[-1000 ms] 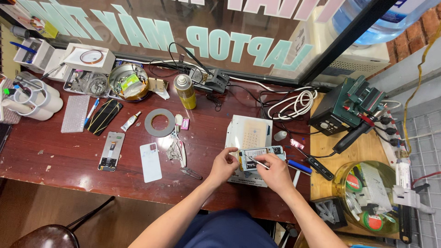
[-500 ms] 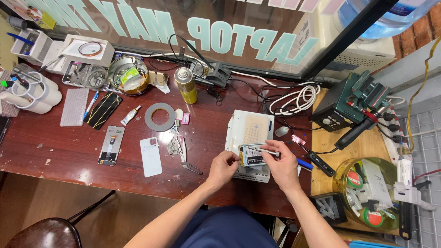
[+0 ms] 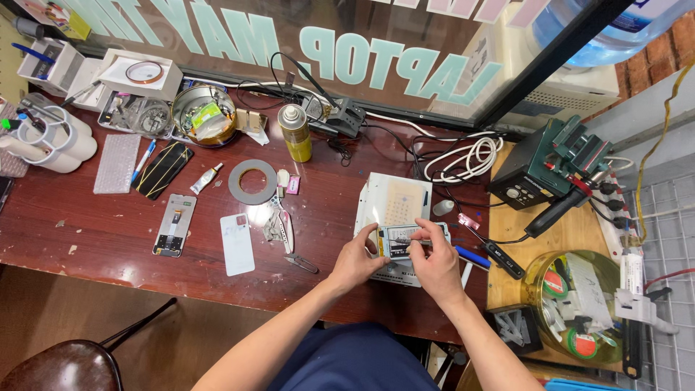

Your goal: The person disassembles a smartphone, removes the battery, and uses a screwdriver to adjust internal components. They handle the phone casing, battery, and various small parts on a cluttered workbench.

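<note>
Left hand: the left hand (image 3: 360,257) grips the left edge of an opened phone (image 3: 400,241), fingers curled round it, thumb on top.
Right hand: the right hand (image 3: 434,264) is pinched shut on a thin tool (image 3: 414,242) (tweezers or a small driver, too small to tell) whose tip rests on the phone's insides.
Phone's place: it lies on a white work pad (image 3: 394,205) near the front edge of the surface (image 3: 108,232), just in front of the person.
Slip risk: I judge that the tool tip could skid across the exposed board and scratch or short a part, since the phone is steadied by one hand only.
Small-part risk: a screw or clip freed here could roll off the pad and be lost among the clutter (there is a lot of it).
Snag risk: the white cable coil (image 3: 463,158) and the black leads near the soldering station (image 3: 546,163) lie close to the right forearm and could be dragged.
Surface: dark red-brown wood, crowded; a tape ring (image 3: 253,181), a yellow spray can (image 3: 295,132), a second phone (image 3: 174,224) and a white back cover (image 3: 237,244) lie to the left.
Room: a glass front with pale lettering runs behind; a stool (image 3: 61,366) stands below left.
</note>
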